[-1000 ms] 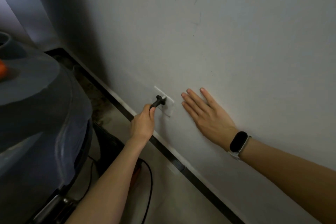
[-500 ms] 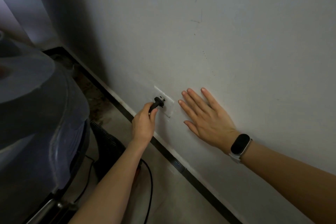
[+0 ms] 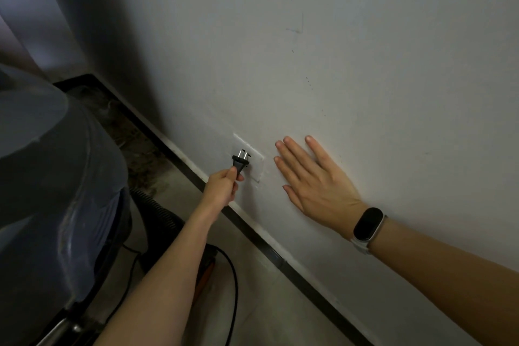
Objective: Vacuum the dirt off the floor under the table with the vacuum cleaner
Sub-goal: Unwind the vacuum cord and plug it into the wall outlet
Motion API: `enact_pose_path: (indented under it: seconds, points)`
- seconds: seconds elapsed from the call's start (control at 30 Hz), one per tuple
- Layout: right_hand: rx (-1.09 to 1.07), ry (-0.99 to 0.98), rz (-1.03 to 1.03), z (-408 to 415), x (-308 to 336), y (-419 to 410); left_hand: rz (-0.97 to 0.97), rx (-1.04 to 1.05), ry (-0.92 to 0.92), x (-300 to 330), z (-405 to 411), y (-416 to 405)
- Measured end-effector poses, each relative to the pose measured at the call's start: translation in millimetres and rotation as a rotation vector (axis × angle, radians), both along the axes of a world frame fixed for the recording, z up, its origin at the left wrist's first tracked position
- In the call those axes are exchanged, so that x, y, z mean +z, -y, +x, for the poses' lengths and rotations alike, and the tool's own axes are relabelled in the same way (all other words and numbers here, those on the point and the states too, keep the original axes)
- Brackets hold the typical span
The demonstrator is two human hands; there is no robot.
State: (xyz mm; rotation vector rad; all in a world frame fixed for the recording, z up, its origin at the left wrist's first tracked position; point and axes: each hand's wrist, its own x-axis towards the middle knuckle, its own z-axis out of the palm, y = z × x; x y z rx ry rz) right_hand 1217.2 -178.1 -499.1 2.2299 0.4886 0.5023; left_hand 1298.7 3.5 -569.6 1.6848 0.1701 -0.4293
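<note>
My left hand (image 3: 222, 187) grips a black plug (image 3: 239, 163) whose two metal prongs show bare, just in front of a white wall socket (image 3: 254, 161) low on the wall. The plug is out of the socket. My right hand (image 3: 314, 182), with a dark band on the wrist, presses flat on the wall to the right of the socket, fingers straight. The vacuum cleaner's big dark drum (image 3: 53, 185) fills the left side. Its ribbed black hose (image 3: 157, 213) and black cable (image 3: 234, 284) lie on the floor below my left arm.
A dark skirting strip (image 3: 280, 258) runs along the foot of the white wall. Dirt and debris (image 3: 134, 146) lie on the floor in the corner behind the drum. Pale floor (image 3: 266, 303) shows between the skirting and my left arm.
The plug, seated in the socket a second ago, has been pulled out and now shows its prongs. My left hand drew back slightly. The right hand stayed flat on the wall.
</note>
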Motion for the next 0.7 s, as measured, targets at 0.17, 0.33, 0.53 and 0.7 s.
enact_pose_path:
  seconds: [0.17,0.33,0.53,0.7]
  points:
    - [0.012,0.006,0.017,1,-1,0,0.069,0.019,0.057,2,5,-3]
    - [0.013,0.003,0.012,1,-1,0,0.095,0.102,0.201,-2,5,-1]
    - [0.027,0.015,-0.004,2,-1,1,0.312,0.18,0.475,-11,2,4]
    - [0.033,0.016,-0.043,1,0,2,0.536,0.171,0.634,-10,-4,7]
